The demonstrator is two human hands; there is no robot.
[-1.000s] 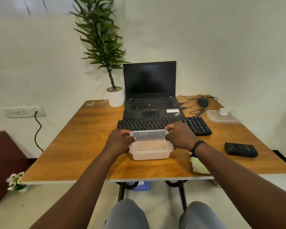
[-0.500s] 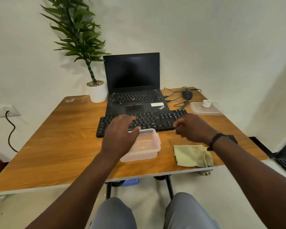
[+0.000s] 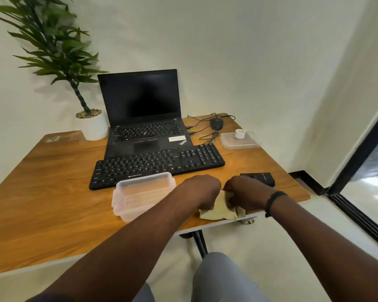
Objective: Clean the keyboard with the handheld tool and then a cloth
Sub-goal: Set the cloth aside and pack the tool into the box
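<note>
A black keyboard (image 3: 157, 165) lies across the wooden table (image 3: 52, 192) in front of an open laptop. A pale green cloth (image 3: 219, 209) sits at the table's front edge, right of a clear plastic container (image 3: 140, 194). My left hand (image 3: 200, 190) and my right hand (image 3: 247, 194) are both down on the cloth with fingers curled into it, gripping it. A small black handheld device (image 3: 260, 178) lies just behind my right hand.
A black laptop (image 3: 144, 123) stands open behind the keyboard, with a potted plant (image 3: 92, 125) to its left. A wired mouse (image 3: 216, 123), a container lid (image 3: 240, 141) and a small white cap (image 3: 240, 134) sit at the back right. The table's right edge is close.
Both hands left the plastic container and moved right onto the green cloth, taking hold of it. The container stays on the table; the view swung to the right.
</note>
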